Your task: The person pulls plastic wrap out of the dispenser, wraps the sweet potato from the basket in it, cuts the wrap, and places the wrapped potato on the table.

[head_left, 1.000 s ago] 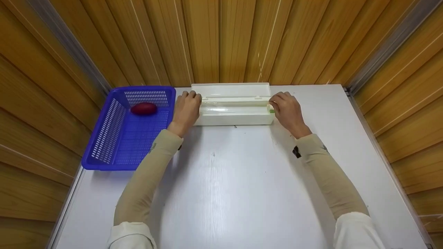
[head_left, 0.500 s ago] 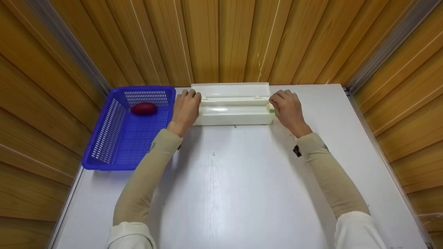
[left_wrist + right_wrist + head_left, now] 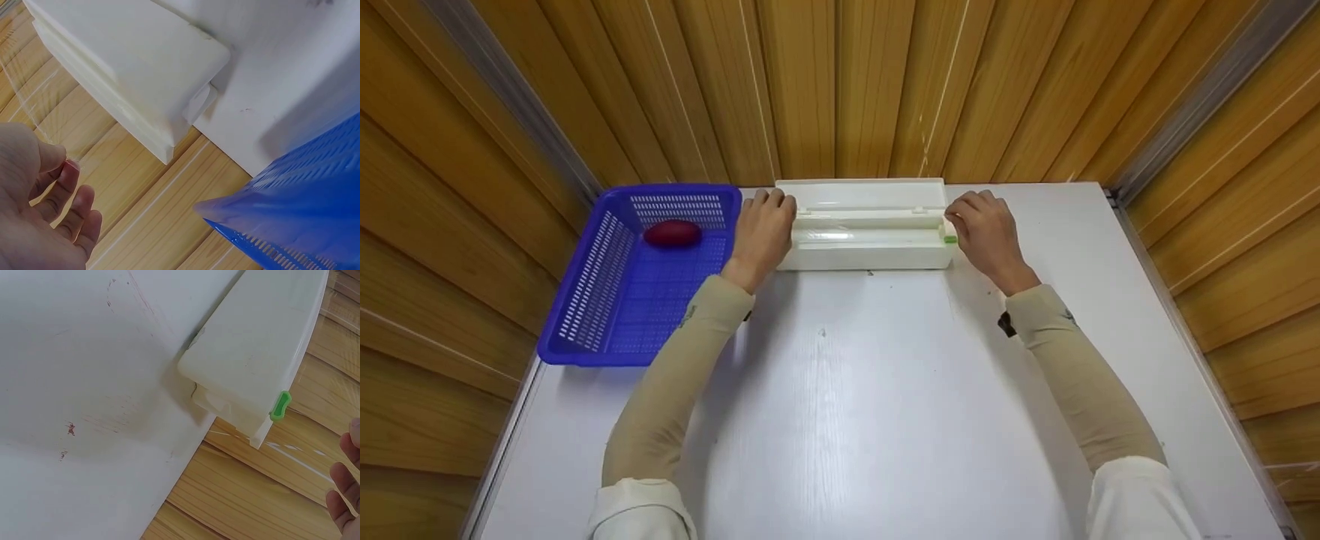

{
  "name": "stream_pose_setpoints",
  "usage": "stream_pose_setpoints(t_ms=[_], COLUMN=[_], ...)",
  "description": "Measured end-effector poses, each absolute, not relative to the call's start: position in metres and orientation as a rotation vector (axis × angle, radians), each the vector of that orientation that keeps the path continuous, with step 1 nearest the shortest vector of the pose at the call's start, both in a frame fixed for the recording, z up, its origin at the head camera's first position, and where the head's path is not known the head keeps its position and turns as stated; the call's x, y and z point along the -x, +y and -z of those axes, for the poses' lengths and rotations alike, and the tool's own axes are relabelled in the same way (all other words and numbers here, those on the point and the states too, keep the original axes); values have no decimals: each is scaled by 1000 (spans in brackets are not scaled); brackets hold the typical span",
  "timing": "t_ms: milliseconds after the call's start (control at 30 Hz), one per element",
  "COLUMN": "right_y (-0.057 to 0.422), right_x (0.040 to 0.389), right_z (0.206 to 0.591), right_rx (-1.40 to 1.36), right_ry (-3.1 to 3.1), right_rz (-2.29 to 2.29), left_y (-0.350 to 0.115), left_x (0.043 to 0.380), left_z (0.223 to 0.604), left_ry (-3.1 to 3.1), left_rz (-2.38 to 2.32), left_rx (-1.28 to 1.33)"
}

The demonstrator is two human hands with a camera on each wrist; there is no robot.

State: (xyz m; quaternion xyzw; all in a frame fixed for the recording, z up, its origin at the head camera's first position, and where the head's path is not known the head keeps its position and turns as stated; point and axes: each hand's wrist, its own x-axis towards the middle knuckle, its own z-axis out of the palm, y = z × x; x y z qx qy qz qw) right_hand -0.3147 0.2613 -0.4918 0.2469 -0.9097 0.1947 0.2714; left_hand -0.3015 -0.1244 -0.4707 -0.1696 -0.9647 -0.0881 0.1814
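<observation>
Basket [image 3: 604, 357], blue plastic with slotted walls and a gridded floor, stands at the table's [image 3: 847, 420] left, a smooth red oval [image 3: 673, 233] lying in its far part. Just right of it, the left hand [image 3: 763, 238] pinches clear film [image 3: 48, 107] between thumb and forefinger, its other fingers loosely bent. Thin, shiny and finely creased, the film spreads over the box [image 3: 862, 259], which is long, straight-sided and smooth white, set at the table's far edge by a slatted wood-grain wall [image 3: 870, 90]. The flat lid [image 3: 859, 193] is open toward that wall, and a small green slider [image 3: 950, 240] sits at the box's right end. Beside it the right hand [image 3: 985, 232] pinches at the film's right side, thumb and forefinger together; the two hands are well apart. From the head, the left fingertips are hidden and the hand seems to meet the box; the left wrist view shows the pinch itself, creases running toward it, and a gap between hand and box. The right wrist view gives the slider's rounded, hollowed shape and reddish scuffs on the table, but its edge cuts off the right hand, so that grip cannot be told there.
</observation>
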Motion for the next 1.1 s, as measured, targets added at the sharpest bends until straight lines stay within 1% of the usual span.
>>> stream_pose_setpoints(t_ms=[1100], right_y=[261], right_x=[315], right_z=[475], right_rx=[-682], right_ry=[-2383], right_rz=[-536], left_y=[-128], left_x=[302], left_z=[455], left_ry=[-2625], left_rz=[287], left_rx=[552])
